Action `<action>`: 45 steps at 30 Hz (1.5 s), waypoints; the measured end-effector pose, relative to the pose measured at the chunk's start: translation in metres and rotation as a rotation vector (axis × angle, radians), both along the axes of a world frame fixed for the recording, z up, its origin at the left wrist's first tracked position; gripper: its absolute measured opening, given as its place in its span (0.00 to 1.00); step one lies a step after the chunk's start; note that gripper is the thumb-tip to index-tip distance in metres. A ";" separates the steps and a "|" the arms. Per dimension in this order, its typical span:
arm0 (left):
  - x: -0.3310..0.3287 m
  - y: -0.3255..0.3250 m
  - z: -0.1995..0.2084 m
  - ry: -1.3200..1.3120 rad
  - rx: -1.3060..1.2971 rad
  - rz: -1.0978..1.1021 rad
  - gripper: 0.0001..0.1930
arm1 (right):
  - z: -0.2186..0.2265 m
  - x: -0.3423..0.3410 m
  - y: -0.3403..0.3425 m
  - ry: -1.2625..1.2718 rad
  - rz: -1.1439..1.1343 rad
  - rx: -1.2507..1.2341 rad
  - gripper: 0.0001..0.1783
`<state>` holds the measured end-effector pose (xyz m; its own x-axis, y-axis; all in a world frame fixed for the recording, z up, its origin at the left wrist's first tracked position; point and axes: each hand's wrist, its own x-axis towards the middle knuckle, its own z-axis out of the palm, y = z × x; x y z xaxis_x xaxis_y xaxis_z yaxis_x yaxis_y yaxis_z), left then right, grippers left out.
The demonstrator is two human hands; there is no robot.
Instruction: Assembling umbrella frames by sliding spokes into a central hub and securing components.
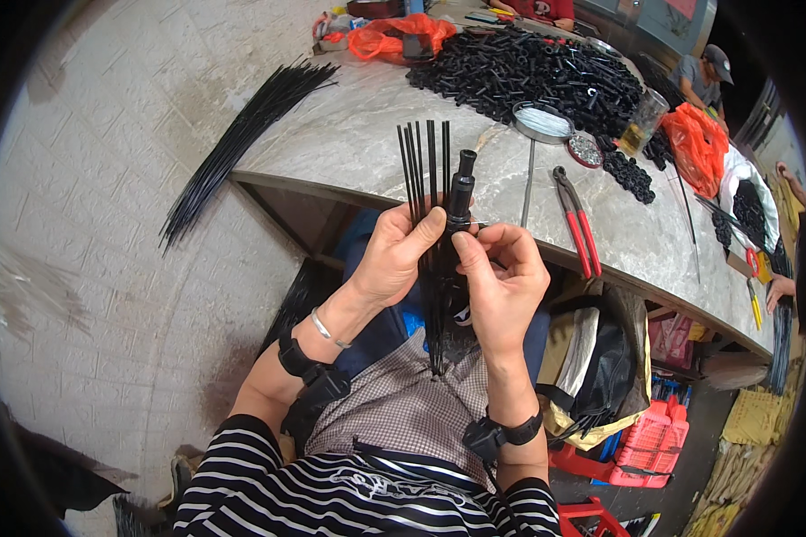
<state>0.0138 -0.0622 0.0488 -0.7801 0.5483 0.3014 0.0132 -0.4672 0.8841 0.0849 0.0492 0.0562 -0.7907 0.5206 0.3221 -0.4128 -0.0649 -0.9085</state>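
Black stepped tube (461,183): that is what both hands are busy with, held nearly upright above the lap, just on the near side of the table (367,148). From where I stand, the left hand (394,255) is closed around a loose fan of thin black rods (410,166), its thumb tip up against the tube's left side. The right hand (508,286) has its thumb pressed on the tube's lower part, forefinger curled in beside it, so the two hands nearly meet. A fine bright sliver (479,223) pokes out by the right fingers; I can't tell what it is. The rods spread upward and draw together below, over the checked apron (385,394).

On the table, red-handled pliers (579,224) lie to the right of the hands, near the edge, with a slim metal bar (528,183) left of them. Farther back sit an oval tray of thin silvery pieces (544,123), a red dish of small metal bits (586,150) and a big heap of black tubes (528,76). A long bundle of black rods (242,148) juts past the left edge. Far right, a co-worker in a cap (694,80) bends forward.
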 end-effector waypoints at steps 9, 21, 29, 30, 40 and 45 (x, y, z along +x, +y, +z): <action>0.008 -0.009 0.008 0.080 -0.145 0.041 0.18 | 0.001 0.001 0.005 -0.010 0.094 -0.090 0.09; 0.009 -0.014 0.007 0.139 -0.124 0.043 0.15 | 0.010 -0.003 0.018 -0.127 0.371 -0.193 0.10; 0.008 -0.022 0.003 0.085 -0.052 -0.093 0.16 | 0.009 -0.005 0.024 -0.173 0.479 -0.141 0.12; 0.007 -0.023 0.003 0.087 -0.050 -0.094 0.16 | 0.010 -0.006 0.025 -0.187 0.488 -0.128 0.11; 0.002 -0.002 0.024 0.140 -0.366 -0.070 0.19 | 0.022 -0.007 0.059 -0.208 0.544 -0.050 0.10; -0.007 0.004 -0.004 -0.023 -0.123 -0.254 0.17 | 0.016 -0.015 0.063 -0.301 0.623 -0.069 0.15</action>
